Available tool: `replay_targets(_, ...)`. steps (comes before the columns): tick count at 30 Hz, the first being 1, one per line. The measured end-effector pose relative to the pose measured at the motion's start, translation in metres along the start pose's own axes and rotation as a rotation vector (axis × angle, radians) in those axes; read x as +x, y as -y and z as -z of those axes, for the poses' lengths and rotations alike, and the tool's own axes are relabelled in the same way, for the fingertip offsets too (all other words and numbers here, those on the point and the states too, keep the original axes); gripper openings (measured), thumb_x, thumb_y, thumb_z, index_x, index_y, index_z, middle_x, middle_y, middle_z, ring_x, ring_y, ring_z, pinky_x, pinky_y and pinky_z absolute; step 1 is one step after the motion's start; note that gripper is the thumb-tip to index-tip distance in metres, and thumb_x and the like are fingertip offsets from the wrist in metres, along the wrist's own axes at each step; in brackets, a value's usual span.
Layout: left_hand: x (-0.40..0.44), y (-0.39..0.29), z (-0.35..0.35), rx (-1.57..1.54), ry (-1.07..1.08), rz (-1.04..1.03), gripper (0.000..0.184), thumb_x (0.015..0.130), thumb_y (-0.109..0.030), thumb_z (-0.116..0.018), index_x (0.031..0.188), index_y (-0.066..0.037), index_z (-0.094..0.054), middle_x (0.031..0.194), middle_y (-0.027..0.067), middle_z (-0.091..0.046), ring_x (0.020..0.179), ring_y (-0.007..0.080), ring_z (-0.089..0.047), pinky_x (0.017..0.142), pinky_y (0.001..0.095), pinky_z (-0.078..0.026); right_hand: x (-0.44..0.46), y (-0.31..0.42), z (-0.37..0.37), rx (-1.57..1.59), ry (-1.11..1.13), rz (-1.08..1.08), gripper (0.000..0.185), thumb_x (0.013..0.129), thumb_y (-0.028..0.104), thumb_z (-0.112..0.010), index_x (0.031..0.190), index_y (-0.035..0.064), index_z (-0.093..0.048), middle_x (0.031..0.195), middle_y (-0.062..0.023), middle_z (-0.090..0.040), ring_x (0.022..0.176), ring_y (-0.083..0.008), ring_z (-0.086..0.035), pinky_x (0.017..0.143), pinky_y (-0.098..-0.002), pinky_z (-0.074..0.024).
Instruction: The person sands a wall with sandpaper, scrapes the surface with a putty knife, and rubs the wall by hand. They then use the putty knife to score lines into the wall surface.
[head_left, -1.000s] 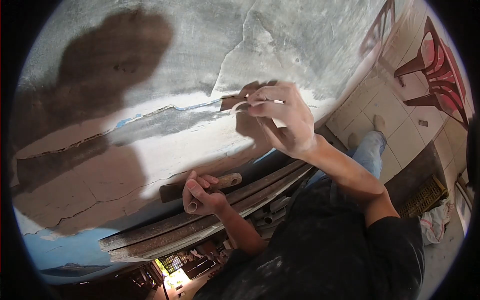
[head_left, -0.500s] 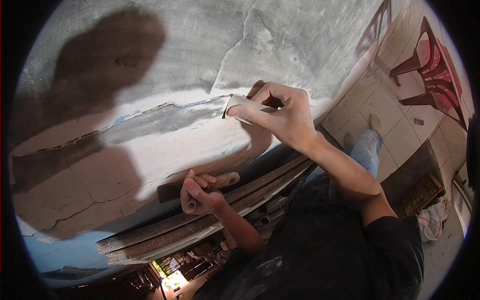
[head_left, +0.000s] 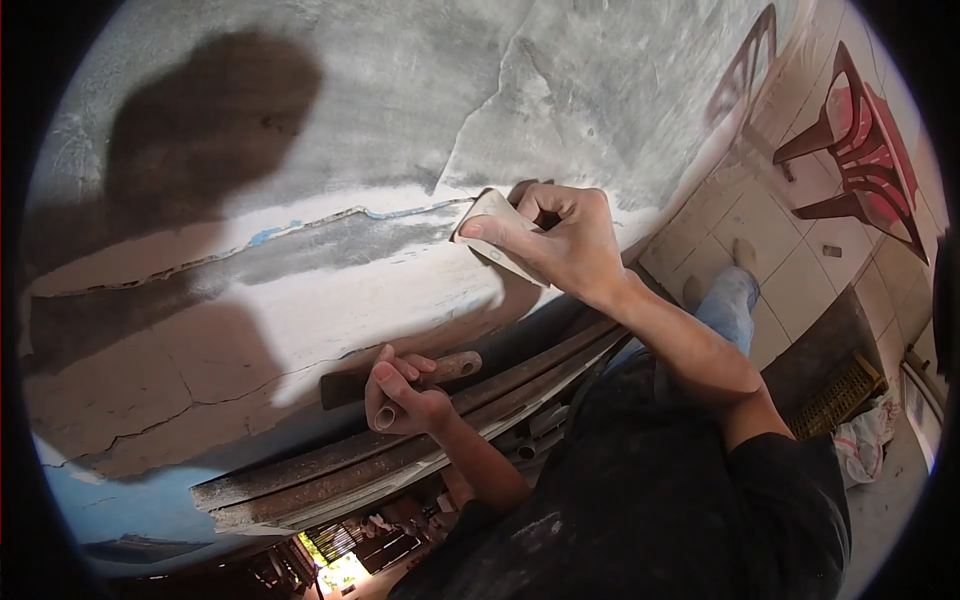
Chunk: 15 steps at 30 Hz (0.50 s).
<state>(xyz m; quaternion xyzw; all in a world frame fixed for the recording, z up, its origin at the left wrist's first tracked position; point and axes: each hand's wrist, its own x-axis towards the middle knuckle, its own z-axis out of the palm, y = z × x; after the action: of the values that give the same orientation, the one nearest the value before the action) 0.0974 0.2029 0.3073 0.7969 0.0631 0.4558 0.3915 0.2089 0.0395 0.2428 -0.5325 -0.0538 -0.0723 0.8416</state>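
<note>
One hand, the right (head_left: 580,240), was raised close to the wall (head_left: 350,150), its thumb laid over a pale folded sheet (head_left: 493,207) with the bent fingers behind, a narrow grip. The sheet lay between thumb and fingers, one part standing up past the thumb and the other slanting down beneath it toward the wrist (a small printed mark showed on that lower part). Its left edge was at the visible end of a jagged crack (head_left: 360,210); whether the paper touched the wall could not be told.

Lower and to the left, the left hand (head_left: 412,400) was curled around a scraper (head_left: 455,367), whose handle stuck out to the right of the fingers while the dark, broad blade reached left into shadow. A hollow tube (head_left: 384,417) also showed its round end near the left thumb, within the same grasp. Long boards (head_left: 340,470) ran just below that hand. Well apart, at far right, was a red chair (head_left: 870,160).
</note>
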Motion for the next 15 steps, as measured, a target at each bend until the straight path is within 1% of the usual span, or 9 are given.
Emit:
replay_targets(4,0.000,-0.002,-0.002,-0.028,-0.015,-0.013,0.035,0.094,-0.019,-0.057,0.087,0.014,-0.064,0.056,0.0064,-0.046,0.045,0.0145,-0.046,0.040,0.0250,-0.041,0.007,0.022,-0.009,-0.038,-0.009,0.034,0.052,0.075,0.041,-0.083,0.050,0.0035,-0.056,0.048,0.0001,-0.052,0.045,-0.0049,-0.041,0.041,-0.0253,-0.0315)
replay_targets(5,0.000,-0.003,-0.002,-0.028,-0.016,-0.012,0.035,0.094,-0.019,-0.057,0.086,0.014,-0.064,0.056,0.0064,-0.046,0.045,0.0144,-0.046,0.040,0.0250,-0.041,0.005,0.022,-0.007,-0.010,0.002,-0.026,0.053,0.075,0.042,-0.083,0.051,0.0032,-0.057,0.048,-0.0002,-0.051,0.046,-0.0039,-0.041,0.041,-0.0257,-0.0316)
replay_targets(8,0.001,-0.002,0.001,-0.017,-0.014,-0.010,0.034,0.094,-0.018,-0.057,0.086,0.014,-0.064,0.056,0.0065,-0.046,0.045,0.0141,-0.045,0.040,0.0250,-0.041,-0.003,0.001,0.004,0.029,-0.030,-0.141,0.053,0.074,0.041,-0.084,0.050,0.0029,-0.055,0.048,-0.0012,-0.050,0.046,-0.0037,-0.041,0.041,-0.0260,-0.0311)
replay_targets(9,0.000,0.000,0.001,-0.015,-0.013,-0.006,0.033,0.094,-0.018,-0.056,0.086,0.014,-0.064,0.056,0.0065,-0.046,0.044,0.0141,-0.045,0.040,0.0250,-0.041,-0.005,-0.001,0.005,-0.003,-0.047,-0.129,0.054,0.075,0.038,-0.084,0.049,0.0026,-0.052,0.048,-0.0012,-0.049,0.047,-0.0039,-0.040,0.041,-0.0252,-0.0309)
replay_targets(12,0.000,-0.001,-0.001,-0.030,-0.030,-0.013,0.033,0.094,-0.017,-0.056,0.085,0.014,-0.063,0.056,0.0066,-0.046,0.045,0.0140,-0.045,0.040,0.0252,-0.041,-0.002,0.003,0.011,-0.099,-0.037,-0.017,0.055,0.075,0.036,-0.084,0.047,0.0030,-0.049,0.048,0.0004,-0.048,0.048,-0.0037,-0.038,0.041,-0.0246,-0.0300)
replay_targets(13,-0.001,-0.002,-0.001,-0.070,-0.029,0.006,0.034,0.094,-0.018,-0.056,0.084,0.014,-0.063,0.056,0.0065,-0.046,0.045,0.0139,-0.045,0.040,0.0254,-0.041,-0.003,0.009,0.010,-0.092,-0.029,-0.098,0.056,0.075,0.035,-0.084,0.047,0.0029,-0.047,0.048,0.0003,-0.046,0.049,-0.0037,-0.037,0.042,-0.0248,-0.0297)
replay_targets(15,0.001,0.000,-0.007,-0.053,-0.066,-0.003,0.034,0.095,-0.019,-0.056,0.085,0.012,-0.064,0.056,0.0048,-0.045,0.045,0.0132,-0.044,0.041,0.0240,-0.038,-0.003,0.003,0.003,-0.007,-0.071,-0.064,0.056,0.075,0.033,-0.085,0.047,0.0031,-0.047,0.048,0.0000,-0.047,0.049,-0.0035,-0.037,0.042,-0.0251,-0.0290)
